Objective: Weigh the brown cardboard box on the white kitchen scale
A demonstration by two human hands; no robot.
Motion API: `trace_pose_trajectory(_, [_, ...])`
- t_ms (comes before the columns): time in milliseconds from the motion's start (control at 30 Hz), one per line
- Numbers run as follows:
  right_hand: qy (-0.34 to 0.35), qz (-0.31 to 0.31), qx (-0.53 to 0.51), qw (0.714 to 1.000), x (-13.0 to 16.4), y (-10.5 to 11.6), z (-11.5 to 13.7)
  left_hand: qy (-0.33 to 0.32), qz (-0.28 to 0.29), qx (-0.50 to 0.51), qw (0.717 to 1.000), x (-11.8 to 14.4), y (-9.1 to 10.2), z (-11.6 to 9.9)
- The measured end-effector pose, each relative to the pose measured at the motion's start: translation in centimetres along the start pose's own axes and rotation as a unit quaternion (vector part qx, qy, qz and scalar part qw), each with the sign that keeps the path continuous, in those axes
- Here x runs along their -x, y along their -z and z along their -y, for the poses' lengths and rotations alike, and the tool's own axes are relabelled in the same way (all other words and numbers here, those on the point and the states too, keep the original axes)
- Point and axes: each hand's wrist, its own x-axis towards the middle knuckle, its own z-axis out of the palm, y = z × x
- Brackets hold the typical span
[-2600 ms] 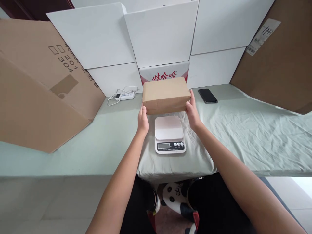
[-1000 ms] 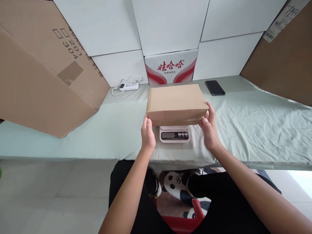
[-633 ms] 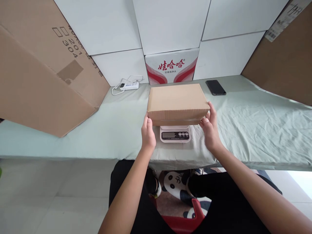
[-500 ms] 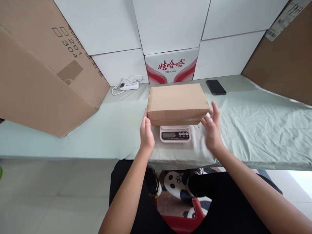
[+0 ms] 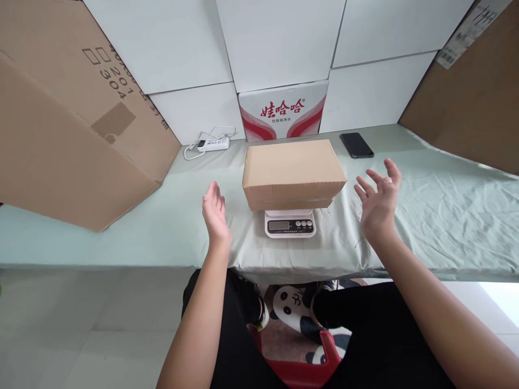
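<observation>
A closed brown cardboard box (image 5: pixel 294 167) rests on a small white digital scale (image 5: pixel 290 233), covering most of its platform. The scale's display and round buttons face me below the box's front edge. My left hand (image 5: pixel 216 213) is raised to the left of the box, apart from it, with fingers stretched out and nothing in them. To the right, my right hand (image 5: pixel 380 202) hovers clear of the box, fingers spread and holding nothing.
A black phone (image 5: pixel 357 145) lies behind the box at right. A white power strip with cable (image 5: pixel 213 143) lies at back left. Large cartons (image 5: pixel 117 162) flank the green cloth-covered table (image 5: pixel 174 237). White boxes (image 5: pixel 279 43) and a red-printed carton (image 5: pixel 283 111) line the back.
Both hands have let go of the box's sides and moved outward, the left hand leftward and the right hand rightward. The box stays on the scale.
</observation>
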Motion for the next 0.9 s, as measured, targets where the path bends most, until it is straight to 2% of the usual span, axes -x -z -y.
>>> trace_pose_trajectory(533, [-0.026, 0.040, -0.025, 0.999, 1.1, -2.1, 0.4, -0.014, 0.061, -0.024, 0.998, 1.4, -1.4, 1.8])
trace_pose_trajectory(733, [-0.036, 0.045, -0.036, 0.998, 1.5, -2.6, 0.8, 0.001, 0.072, -0.015, 0.997, 2.1, -1.8, 1.7])
trace_pose_trajectory(900, [-0.022, 0.083, -0.013, 0.996, 2.0, -3.2, 0.9, -0.016, 0.122, -0.019, 0.992, 3.1, -2.1, 1.7])
